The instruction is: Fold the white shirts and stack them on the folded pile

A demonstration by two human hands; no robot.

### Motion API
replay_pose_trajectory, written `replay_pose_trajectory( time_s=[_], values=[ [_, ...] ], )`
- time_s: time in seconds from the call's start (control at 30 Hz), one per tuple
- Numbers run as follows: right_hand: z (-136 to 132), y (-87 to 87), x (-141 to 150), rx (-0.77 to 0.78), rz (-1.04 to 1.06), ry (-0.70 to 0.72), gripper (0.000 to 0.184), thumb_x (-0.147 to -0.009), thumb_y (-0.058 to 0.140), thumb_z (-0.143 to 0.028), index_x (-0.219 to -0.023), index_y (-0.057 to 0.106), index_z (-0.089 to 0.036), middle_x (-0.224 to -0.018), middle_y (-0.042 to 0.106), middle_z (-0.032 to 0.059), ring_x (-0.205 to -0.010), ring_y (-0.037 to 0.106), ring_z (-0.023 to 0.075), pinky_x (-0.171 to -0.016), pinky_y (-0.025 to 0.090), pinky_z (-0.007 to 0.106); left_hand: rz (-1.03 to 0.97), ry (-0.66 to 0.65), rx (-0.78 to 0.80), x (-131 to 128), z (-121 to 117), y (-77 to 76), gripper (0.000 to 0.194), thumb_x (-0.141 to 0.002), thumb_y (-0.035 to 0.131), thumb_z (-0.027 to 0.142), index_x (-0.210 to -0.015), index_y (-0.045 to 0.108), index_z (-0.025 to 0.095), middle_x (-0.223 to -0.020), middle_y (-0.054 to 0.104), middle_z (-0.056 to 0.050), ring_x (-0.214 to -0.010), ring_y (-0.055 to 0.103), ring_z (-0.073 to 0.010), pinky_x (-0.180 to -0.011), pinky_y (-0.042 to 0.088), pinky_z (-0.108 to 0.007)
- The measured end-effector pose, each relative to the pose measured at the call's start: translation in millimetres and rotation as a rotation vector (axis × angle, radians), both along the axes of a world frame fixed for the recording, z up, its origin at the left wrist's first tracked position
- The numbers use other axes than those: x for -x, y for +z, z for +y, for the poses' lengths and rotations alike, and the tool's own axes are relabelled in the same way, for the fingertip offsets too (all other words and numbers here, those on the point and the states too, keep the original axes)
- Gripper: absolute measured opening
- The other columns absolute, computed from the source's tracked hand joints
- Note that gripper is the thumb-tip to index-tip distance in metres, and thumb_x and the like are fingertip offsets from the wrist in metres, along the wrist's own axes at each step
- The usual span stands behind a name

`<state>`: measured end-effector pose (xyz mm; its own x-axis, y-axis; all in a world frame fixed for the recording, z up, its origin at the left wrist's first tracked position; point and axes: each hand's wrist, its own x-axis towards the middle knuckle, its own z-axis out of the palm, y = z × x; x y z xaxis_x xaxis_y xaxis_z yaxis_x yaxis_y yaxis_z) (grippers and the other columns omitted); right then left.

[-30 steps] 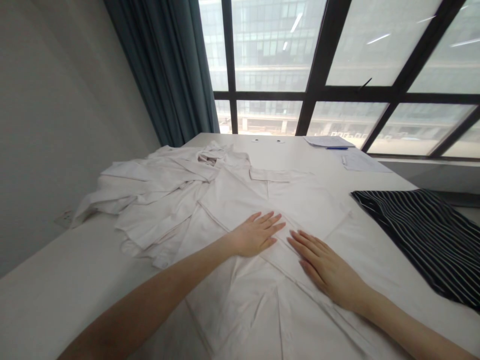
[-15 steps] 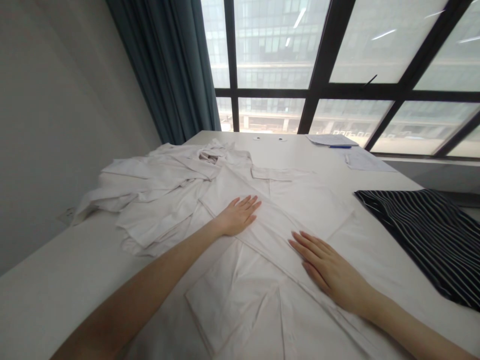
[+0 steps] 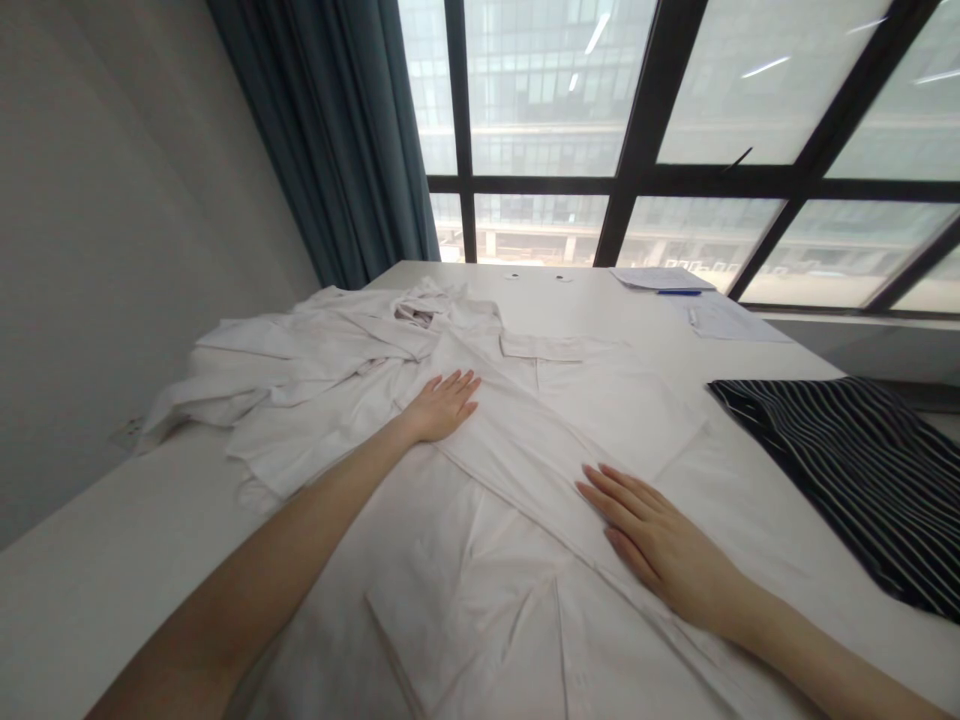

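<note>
A white garment that looks like a shirt or coat (image 3: 517, 590) lies spread over the table, with seams and a few creases. Its strip-like folded part, perhaps a sleeve (image 3: 517, 455), runs slantwise across it under both hands. My left hand (image 3: 442, 405) rests flat on the upper end of that strip, fingers stretched out. Lower and to the right, my right hand (image 3: 649, 535) lies flat on the same cloth with its fingers extended. Neither hand grips anything. Beyond my left hand, more white cloth (image 3: 300, 350) is bunched up in loose folds.
The white table (image 3: 67, 520) reaches to the window. A black striped cloth (image 3: 847, 470) lies on the right. Papers (image 3: 660, 279) and a blue pen (image 3: 679, 293) are at the far right. A dark blue curtain (image 3: 345, 140) hangs at the back left.
My left hand has slid left and slightly away from me along the white cloth. My right hand stays in the same spot.
</note>
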<state>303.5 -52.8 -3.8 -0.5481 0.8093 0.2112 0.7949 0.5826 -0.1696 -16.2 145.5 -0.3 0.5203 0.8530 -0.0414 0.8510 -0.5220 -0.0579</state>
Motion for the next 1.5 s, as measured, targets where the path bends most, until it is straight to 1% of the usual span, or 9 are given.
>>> replay_pose_trajectory(
  time_s=[0.17,0.37,0.53,0.7,0.83,0.97,1.17,1.33,1.5],
  values=[
    [0,-0.2,-1,-0.008,-0.001,0.009,0.050,-0.098,0.040,-0.026,-0.148,0.038,-0.024,-0.152,0.039,0.0067,-0.141,0.032,0.0236,-0.112,0.036,0.047,0.032,0.082,-0.043,3,8,1.4,0.057,-0.100,0.020,0.039,-0.153,0.023,0.016,-0.159,0.020,-0.009,-0.147,0.018,-0.0242,-0.116,0.018,-0.044],
    [0,-0.9,-1,-0.003,-0.003,-0.008,0.051,-0.098,0.040,-0.028,-0.149,0.037,-0.025,-0.152,0.038,0.0050,-0.141,0.032,0.0231,-0.113,0.036,0.046,0.046,0.219,-0.070,11,26,1.7,0.059,-0.100,0.021,0.040,-0.152,0.022,0.013,-0.158,0.020,-0.017,-0.146,0.021,-0.0292,-0.114,0.021,-0.048],
    [0,0.7,0,-0.003,-0.033,-0.006,0.050,-0.098,0.039,-0.027,-0.148,0.039,-0.022,-0.152,0.039,0.0060,-0.141,0.032,0.0231,-0.113,0.036,0.047,0.031,0.253,-0.069,16,37,-0.2,0.063,-0.100,0.020,0.046,-0.152,0.024,0.011,-0.157,0.023,-0.018,-0.144,0.024,-0.0301,-0.113,0.024,-0.048],
    [0,-0.5,0,-0.014,0.013,-0.001,0.050,-0.097,0.041,-0.026,-0.148,0.039,-0.025,-0.151,0.041,0.0057,-0.140,0.034,0.0230,-0.112,0.037,0.046,0.016,0.280,-0.168,13,32,-3.1,0.062,-0.099,0.021,0.044,-0.149,0.030,0.008,-0.154,0.031,-0.018,-0.142,0.029,-0.0288,-0.113,0.023,-0.045],
    [0,-1.0,1,-0.022,0.021,-0.012,0.050,-0.097,0.041,-0.026,-0.147,0.040,-0.026,-0.150,0.043,0.0055,-0.139,0.036,0.0234,-0.111,0.038,0.046,0.003,0.313,-0.283,5,22,0.5,0.054,-0.098,0.025,0.032,-0.142,0.041,0.006,-0.148,0.041,-0.020,-0.139,0.035,-0.0291,-0.114,0.018,-0.046],
    [1,-0.8,1,-0.023,-0.003,-0.013,0.049,-0.097,0.041,-0.026,-0.146,0.042,-0.024,-0.150,0.043,0.0059,-0.139,0.036,0.0240,-0.111,0.038,0.047,0.006,0.241,-0.303,-14,0,1.7,0.050,-0.096,0.027,0.023,-0.140,0.044,0.006,-0.150,0.039,-0.019,-0.140,0.034,-0.0263,-0.114,0.019,-0.043],
    [2,-1.5,0,-0.004,-0.014,-0.011,0.049,-0.098,0.040,-0.027,-0.147,0.041,-0.023,-0.151,0.041,0.0058,-0.140,0.034,0.0239,-0.112,0.037,0.047,-0.071,-0.038,-0.119,-46,-43,-7.1,0.050,-0.099,0.028,0.035,-0.147,0.036,0.020,-0.156,0.031,-0.010,-0.143,0.029,-0.0244,-0.113,0.026,-0.046],
    [2,-1.8,0,0.025,0.016,-0.023,0.048,-0.098,0.040,-0.028,-0.146,0.041,-0.025,-0.151,0.041,0.0049,-0.140,0.034,0.0236,-0.113,0.036,0.046,-0.069,-0.078,-0.026,-35,-43,-5.1,0.052,-0.101,0.028,0.043,-0.151,0.028,0.028,-0.159,0.022,-0.007,-0.146,0.022,-0.0260,-0.114,0.023,-0.050],
    [2,-0.5,-1,0.044,-0.001,-0.028,0.048,-0.099,0.040,-0.029,-0.146,0.041,-0.024,-0.151,0.040,0.0045,-0.141,0.034,0.0234,-0.113,0.036,0.046,-0.046,-0.033,-0.034,-9,-35,-1.3,0.052,-0.101,0.028,0.044,-0.151,0.026,0.030,-0.159,0.022,-0.007,-0.146,0.020,-0.0249,-0.115,0.020,-0.049]
  ],
)
